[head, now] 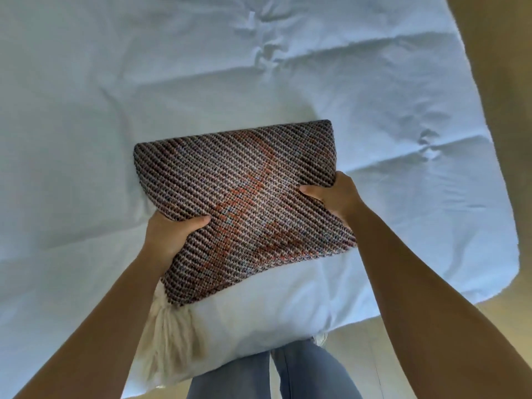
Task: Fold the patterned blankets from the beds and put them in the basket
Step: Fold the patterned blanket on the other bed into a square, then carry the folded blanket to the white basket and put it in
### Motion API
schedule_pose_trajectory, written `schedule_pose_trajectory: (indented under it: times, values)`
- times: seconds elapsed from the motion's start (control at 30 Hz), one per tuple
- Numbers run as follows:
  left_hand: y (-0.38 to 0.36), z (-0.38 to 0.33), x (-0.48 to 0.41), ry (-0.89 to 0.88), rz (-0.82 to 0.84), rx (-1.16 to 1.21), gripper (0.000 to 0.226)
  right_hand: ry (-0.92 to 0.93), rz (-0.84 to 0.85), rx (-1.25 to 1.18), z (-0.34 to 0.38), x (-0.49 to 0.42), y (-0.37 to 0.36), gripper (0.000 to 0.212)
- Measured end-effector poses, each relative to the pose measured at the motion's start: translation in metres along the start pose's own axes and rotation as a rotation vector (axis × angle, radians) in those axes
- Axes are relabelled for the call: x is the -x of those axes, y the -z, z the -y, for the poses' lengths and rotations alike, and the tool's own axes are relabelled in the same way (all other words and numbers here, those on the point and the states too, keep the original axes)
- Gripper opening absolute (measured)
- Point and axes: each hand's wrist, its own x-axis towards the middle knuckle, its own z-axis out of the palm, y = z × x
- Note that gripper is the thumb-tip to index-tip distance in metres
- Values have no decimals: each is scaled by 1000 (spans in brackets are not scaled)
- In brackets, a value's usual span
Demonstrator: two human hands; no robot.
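Both hands gripping folded patterned blanket, seemingly above bed

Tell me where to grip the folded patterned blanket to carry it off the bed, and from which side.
Grip the folded patterned blanket at its two short ends, coming in from the left and right, as the left hand and right hand do now: thumbs on top, fingers underneath. It is a thick, floppy rectangle, so clamping both ends likely keeps the layers together. Avoid the loose cream fringe hanging at the near-left corner.

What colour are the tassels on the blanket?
Cream-white tassels hang from the blanket, seen in the head view.
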Motion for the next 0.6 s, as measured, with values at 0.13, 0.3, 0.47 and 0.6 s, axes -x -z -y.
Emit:
schedule_pose_trajectory:
  times: [0.13,0.3,0.47,0.6]
  values:
    - [-24,-12,28,-112,43,-55,66,51,-169,8,-28,40,29,68]
    - [-96,-29,84,-280,246,-268,47,-50,-364,-182,-114,119,98,61]
    - [-187,-31,171,-444,508,-441,42,-95,-582,-475,-211,223,165,39]
    - [-262,-17,257,-526,682,-514,30,-140,-741,-601,-283,304,217,35]
